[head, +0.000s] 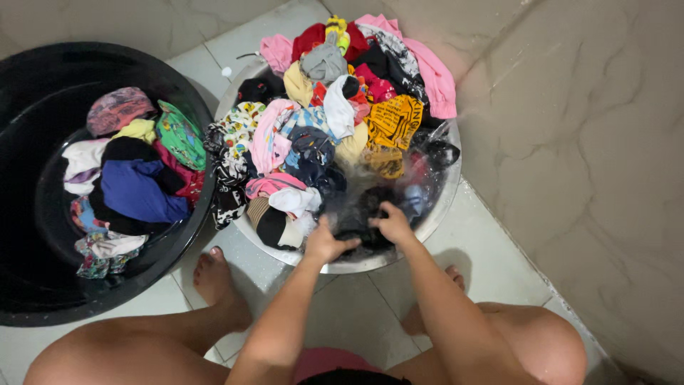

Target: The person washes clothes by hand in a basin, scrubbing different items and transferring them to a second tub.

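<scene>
Both hands, the left hand (326, 241) and right hand (391, 222), are squeezing a dark wet cloth (360, 217) in the silver bowl (445, 196). They are probably scrubbing it. A black tub (28, 107) is sitting beside.

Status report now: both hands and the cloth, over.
Left hand and right hand both grip dark wet garment. Garment in metal basin, in water. Heaped colourful clothes crowd behind it.

A dark wet garment (360, 217) is lying crumpled in the soapy water at the near edge of the metal basin (445, 196), which is sitting on the tiled floor, beside a colourful pile of clothes (320, 121).
</scene>
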